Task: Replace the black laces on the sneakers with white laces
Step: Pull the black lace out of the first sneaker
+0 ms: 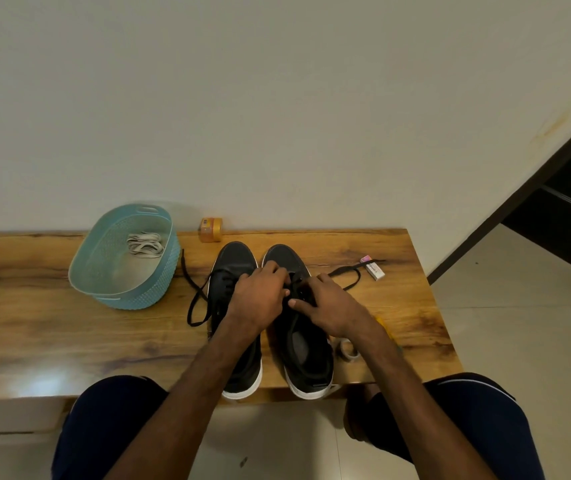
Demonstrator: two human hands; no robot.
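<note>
Two black sneakers with white soles stand side by side on the wooden table, toes away from me: the left sneaker (232, 265) and the right sneaker (306, 358). Both my hands are on the right sneaker's lacing. My left hand (259, 296) has its fingers curled on the black lace there. My right hand (325, 306) pinches the same lace near the eyelets. Loose black lace (196, 299) trails left of the left sneaker, and another end (349, 271) runs right. White laces (144, 243) lie bundled in the teal basket (128, 289).
A small orange box (210, 229) stands against the wall behind the sneakers. An eraser (374, 270) lies at the right. A roll of clear tape (348, 349) sits by the right sneaker's heel. My knees are below the table's front edge (34, 393).
</note>
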